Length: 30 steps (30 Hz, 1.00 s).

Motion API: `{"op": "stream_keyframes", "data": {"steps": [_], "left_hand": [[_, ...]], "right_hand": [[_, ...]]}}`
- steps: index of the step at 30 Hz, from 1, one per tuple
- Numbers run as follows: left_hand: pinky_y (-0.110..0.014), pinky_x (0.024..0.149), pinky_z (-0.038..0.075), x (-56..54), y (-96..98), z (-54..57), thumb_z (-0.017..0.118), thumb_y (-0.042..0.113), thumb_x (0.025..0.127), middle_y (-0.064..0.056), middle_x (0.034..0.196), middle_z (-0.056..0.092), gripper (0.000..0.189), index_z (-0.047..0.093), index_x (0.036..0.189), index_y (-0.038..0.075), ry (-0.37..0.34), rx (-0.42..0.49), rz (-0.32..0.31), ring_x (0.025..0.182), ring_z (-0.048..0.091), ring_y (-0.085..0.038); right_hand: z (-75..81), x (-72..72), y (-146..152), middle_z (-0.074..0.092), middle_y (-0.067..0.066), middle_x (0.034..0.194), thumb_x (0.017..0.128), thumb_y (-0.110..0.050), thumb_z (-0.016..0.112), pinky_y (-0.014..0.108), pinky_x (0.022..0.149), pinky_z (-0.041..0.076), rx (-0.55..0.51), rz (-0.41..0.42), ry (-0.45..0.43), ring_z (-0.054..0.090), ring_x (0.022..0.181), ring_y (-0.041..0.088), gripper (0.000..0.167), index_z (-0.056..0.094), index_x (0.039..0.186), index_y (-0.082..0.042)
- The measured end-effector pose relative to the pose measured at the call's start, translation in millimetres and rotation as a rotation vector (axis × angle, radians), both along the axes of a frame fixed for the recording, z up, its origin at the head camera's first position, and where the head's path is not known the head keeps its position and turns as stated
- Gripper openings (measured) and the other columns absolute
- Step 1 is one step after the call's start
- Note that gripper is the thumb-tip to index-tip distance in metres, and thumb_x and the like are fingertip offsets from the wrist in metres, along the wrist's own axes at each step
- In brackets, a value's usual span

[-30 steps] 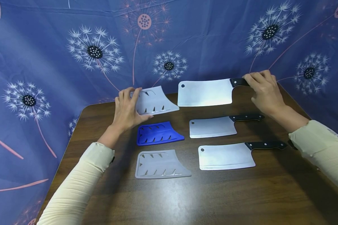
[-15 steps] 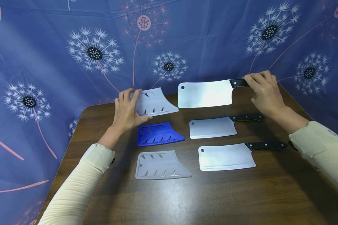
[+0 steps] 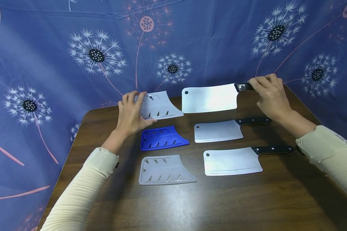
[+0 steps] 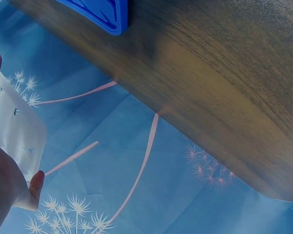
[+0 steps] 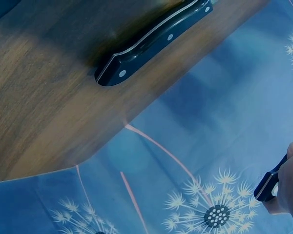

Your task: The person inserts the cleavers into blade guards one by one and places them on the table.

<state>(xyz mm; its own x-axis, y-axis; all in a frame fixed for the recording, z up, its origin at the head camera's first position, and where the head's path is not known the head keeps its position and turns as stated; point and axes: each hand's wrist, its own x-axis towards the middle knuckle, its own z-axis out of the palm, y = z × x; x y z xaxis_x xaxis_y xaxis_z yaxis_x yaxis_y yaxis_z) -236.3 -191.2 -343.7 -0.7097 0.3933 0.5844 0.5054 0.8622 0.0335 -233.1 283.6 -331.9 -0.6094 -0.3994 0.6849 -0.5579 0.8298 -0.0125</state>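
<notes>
My left hand [image 3: 130, 114] grips a white slotted plastic blade guard [image 3: 161, 106] by its blunt end, fingers over the top edge and thumb along the lower one. The right hand [image 3: 271, 96] holds a large cleaver [image 3: 209, 99] by its black riveted handle [image 3: 243, 87], its blade pointing left. The blade's lower left corner is right at the guard's pointed tip in the head view. In the right wrist view, the butt of that handle [image 5: 266, 187] sticks out of the hand. The left wrist view shows the guard [image 4: 17, 126] between fingers and thumb.
A blue blade guard [image 3: 163, 138] and a greyish translucent one [image 3: 166, 170] lie nearer on the wooden table [image 3: 173, 205]. To their right lie a smaller cleaver [image 3: 218, 131] and another cleaver [image 3: 232, 162], handles to the right. A blue dandelion-print cloth [image 3: 219, 38] hangs behind.
The cleaver in my right hand has lowered slightly at its blade end, its left corner coming nearer the guard's tip. The left hand and white guard have barely shifted.
</notes>
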Motion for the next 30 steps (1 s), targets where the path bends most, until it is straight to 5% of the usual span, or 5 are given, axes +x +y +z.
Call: {"op": "stream_keyframes", "data": {"steps": [15, 30], "left_hand": [[-0.054, 0.072, 0.036, 0.2, 1.4, -4.3, 0.086, 0.059, 0.051, -0.021, 0.127, 0.045, 0.104, 0.048, 0.134, 0.009, 0.005, -0.015, -0.019, 0.114, 0.038, -0.043], [-0.054, 0.069, 0.036, 4.4, 16.3, -2.0, 0.089, 0.055, 0.049, -0.021, 0.126, 0.043, 0.102, 0.048, 0.131, 0.010, 0.002, -0.006, -0.019, 0.113, 0.038, -0.044]], "right_hand": [[-3.8, 2.1, -3.5, 0.059, 0.020, 0.109, 0.059, 0.033, 0.052, 0.057, 0.081, 0.034, 0.020, 0.043, 0.048, 0.045, 0.098, 0.043, 0.065, 0.056, 0.115, 0.000], [-5.1, 2.3, -20.2, 0.058, 0.019, 0.110, 0.055, 0.034, 0.059, 0.058, 0.084, 0.034, 0.011, 0.077, 0.019, 0.044, 0.099, 0.042, 0.070, 0.057, 0.116, -0.001]]}}
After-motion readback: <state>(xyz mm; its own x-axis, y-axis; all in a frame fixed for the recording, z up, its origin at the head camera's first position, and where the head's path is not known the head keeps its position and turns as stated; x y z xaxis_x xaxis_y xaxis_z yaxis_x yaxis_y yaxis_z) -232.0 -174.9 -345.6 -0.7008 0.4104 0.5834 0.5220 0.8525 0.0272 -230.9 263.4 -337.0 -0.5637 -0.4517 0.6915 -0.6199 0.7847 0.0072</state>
